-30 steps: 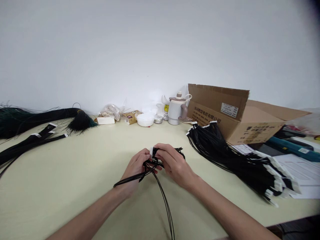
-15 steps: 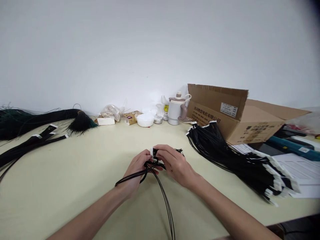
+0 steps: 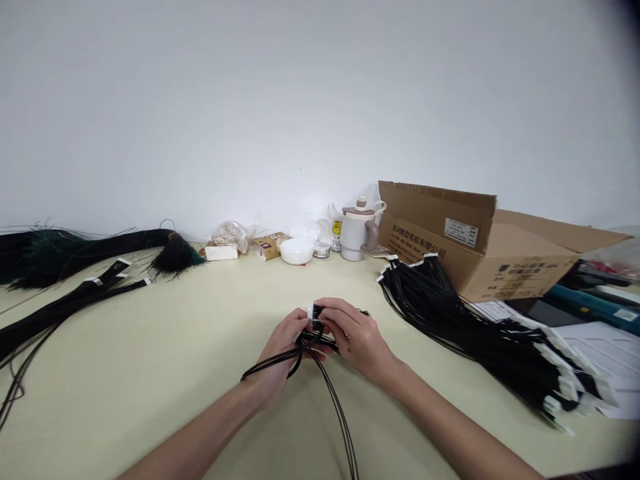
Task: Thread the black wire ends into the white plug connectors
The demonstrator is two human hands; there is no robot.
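Note:
Both my hands meet over the middle of the pale table (image 3: 150,360). My left hand (image 3: 280,353) is closed around a small bundle of thin black wires (image 3: 330,400) that trails down toward me. My right hand (image 3: 353,333) pinches the same bundle near its white connector (image 3: 311,311), which sticks up between my fingertips. A loop of the wires curls under my left palm.
A large heap of black wires with white connectors (image 3: 480,327) lies to the right, in front of an open cardboard box (image 3: 480,247). More black wire bundles (image 3: 65,300) lie at the left. A kettle (image 3: 356,230), a white bowl (image 3: 297,250) and small packets stand by the wall.
The view has shifted slightly, so everything sits a bit lower and to the right. My hands keep their grip on the wire bundle, fingers working closer together at the connector.

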